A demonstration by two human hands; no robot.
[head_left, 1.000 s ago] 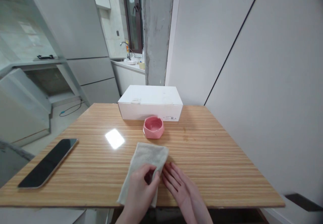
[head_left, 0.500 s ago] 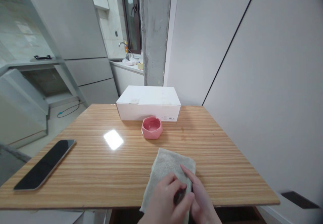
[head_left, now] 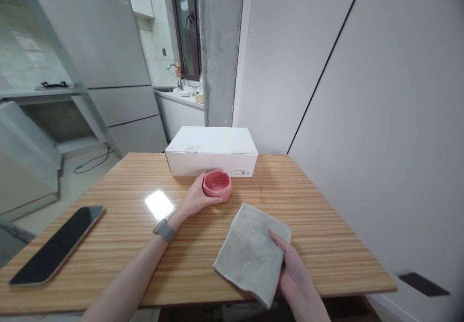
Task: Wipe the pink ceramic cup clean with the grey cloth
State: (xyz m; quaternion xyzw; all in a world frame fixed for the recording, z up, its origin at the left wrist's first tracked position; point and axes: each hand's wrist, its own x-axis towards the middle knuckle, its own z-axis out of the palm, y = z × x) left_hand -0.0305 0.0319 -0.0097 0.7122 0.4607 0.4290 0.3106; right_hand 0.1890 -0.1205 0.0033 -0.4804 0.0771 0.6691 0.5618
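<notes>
A pink ashtray (head_left: 222,194) stands upright on the wooden table, close to the front of a white box. My left hand (head_left: 197,197) reaches out to it, thumb along its near side and fingers curled round its left and far side, partly hidden behind it. Over the table's front edge, a folded grey cloth (head_left: 252,249) is gripped by my right hand (head_left: 292,266). The right thumb lies on top of the cloth and the other fingers are underneath, out of sight.
The white box (head_left: 212,164) sits at the back of the table (head_left: 126,249). A dark phone-like slab (head_left: 58,244) lies at the left edge. A white wall (head_left: 362,143) rises along the table's right side. Behind are a fridge (head_left: 108,46) and a sink counter.
My left hand has left the cloth and moved forward and left to the pink ashtray, taking hold of it. The cloth, held in my right hand, now shows more fully.
</notes>
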